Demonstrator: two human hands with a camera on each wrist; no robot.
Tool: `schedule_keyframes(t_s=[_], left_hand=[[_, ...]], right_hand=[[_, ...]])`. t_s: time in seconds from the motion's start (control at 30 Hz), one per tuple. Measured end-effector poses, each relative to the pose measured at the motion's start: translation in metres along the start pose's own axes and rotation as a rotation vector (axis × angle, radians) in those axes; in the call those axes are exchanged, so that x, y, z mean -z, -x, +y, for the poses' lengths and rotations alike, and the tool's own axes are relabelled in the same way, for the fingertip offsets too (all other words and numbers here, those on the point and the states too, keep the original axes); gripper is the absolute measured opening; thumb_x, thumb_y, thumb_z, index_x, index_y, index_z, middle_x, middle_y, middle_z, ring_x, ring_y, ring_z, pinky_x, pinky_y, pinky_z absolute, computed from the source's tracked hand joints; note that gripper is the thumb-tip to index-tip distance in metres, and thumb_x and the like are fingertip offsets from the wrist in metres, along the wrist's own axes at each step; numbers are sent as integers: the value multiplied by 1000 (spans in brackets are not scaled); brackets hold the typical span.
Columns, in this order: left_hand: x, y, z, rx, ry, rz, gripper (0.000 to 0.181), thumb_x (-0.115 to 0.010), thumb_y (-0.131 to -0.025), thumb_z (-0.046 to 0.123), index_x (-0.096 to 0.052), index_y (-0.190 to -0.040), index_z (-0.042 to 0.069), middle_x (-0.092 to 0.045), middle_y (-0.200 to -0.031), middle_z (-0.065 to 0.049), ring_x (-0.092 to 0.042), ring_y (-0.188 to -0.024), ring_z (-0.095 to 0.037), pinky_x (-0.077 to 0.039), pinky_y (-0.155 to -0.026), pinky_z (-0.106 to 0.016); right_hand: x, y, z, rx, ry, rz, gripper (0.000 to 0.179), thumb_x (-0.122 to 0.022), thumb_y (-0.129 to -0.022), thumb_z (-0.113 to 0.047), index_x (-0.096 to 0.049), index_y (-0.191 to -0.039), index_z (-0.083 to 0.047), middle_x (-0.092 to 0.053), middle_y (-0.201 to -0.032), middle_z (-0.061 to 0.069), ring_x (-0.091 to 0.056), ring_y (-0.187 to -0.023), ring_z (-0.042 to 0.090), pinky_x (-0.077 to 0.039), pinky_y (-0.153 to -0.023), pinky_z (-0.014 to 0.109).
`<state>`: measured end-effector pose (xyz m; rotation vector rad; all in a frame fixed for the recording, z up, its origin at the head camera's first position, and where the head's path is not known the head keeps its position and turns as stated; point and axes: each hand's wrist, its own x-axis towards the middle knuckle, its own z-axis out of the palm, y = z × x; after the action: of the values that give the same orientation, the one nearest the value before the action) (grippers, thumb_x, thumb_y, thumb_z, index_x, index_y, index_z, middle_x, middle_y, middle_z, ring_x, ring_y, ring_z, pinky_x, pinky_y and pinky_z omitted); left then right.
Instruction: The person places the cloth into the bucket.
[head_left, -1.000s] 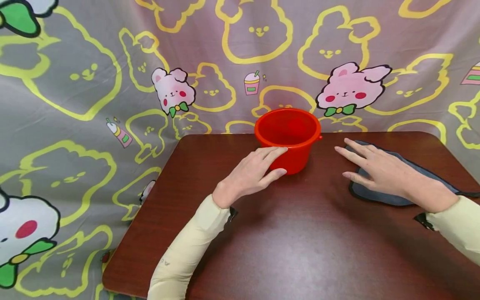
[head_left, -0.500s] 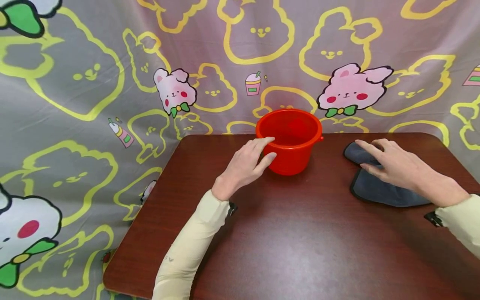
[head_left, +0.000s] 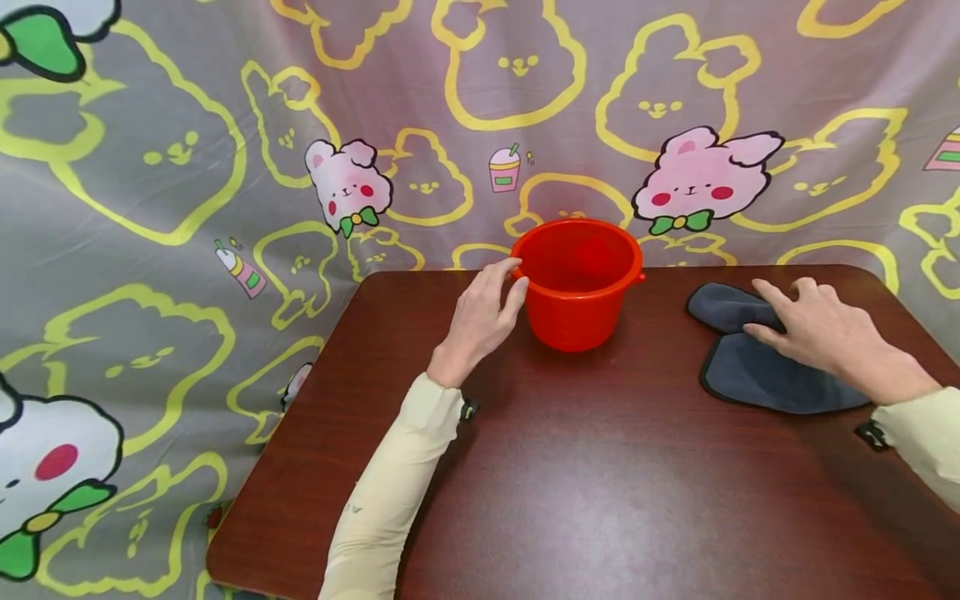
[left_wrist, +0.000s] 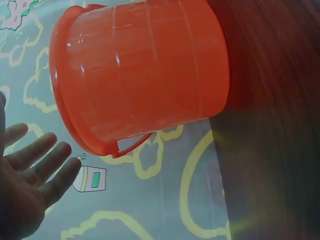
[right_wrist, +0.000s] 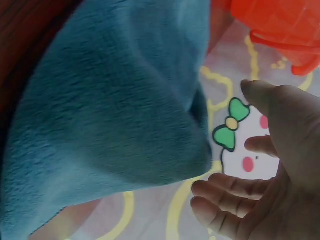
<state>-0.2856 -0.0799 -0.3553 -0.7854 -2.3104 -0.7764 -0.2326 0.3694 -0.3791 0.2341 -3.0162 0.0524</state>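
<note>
A red bucket (head_left: 577, 321) stands upright on the table towards the back. My left hand (head_left: 477, 317) is at the bucket's left rim, thumb and fingers extended and apart; in the left wrist view those fingers (left_wrist: 52, 172) lie beside the rim, with nothing held. To the right lies a blue-grey cloth (head_left: 780, 379) with dark edging, creased or folded into two lobes. Over it is my right hand (head_left: 832, 333), thumb and index finger spread, hiding part of the cloth. In the right wrist view the fleecy cloth (right_wrist: 110, 115) rises beside loosely bent, empty fingers (right_wrist: 225, 215).
The dark brown table (head_left: 600, 500) has rounded corners. Behind it and along its left side hangs a grey curtain (head_left: 420, 83) printed with yellow outlines and rabbits. The bucket's handle (left_wrist: 136, 145) hangs by its side.
My left hand has shifted left, from in front of the bucket to its left rim. The right hand has moved right over the cloth, baring more of its left part. The bucket stays put.
</note>
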Motion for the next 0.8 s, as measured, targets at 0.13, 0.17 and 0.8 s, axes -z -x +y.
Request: schedule_keyframes(t_s=[0.13, 0.17, 0.8], left_hand=[[-5, -2, -5, 53, 31, 29, 39, -50, -101, 33, -57, -130, 7, -64, -119, -11, -61, -107, -21, -54, -89, -36], [-6, -3, -6, 67, 36, 35, 39, -50, -101, 34, -56, -130, 7, -64, -119, -11, -61, -106, -21, -54, -88, -37], [-34, -14, -19, 397, 330, 0, 48, -47, -102, 36, -44, -140, 6, -55, -130, -12, -61, -115, -25, -48, -104, -40]], right_hand=[[-4, 0, 8, -39, -21, -60, 89, -51, -89, -69, -28, -147, -6, -39, -118, 42, -41, -105, 60, -44, -49, 59], [-5, 0, 10, -44, -22, -76, 91, -50, -88, -71, -27, -147, -5, -38, -119, 43, -41, -105, 61, -45, -51, 61], [-29, 0, 17, -32, -59, -392, 119, -54, -80, -79, -24, -144, 17, -33, -131, 53, -37, -118, 66, -41, -87, 72]])
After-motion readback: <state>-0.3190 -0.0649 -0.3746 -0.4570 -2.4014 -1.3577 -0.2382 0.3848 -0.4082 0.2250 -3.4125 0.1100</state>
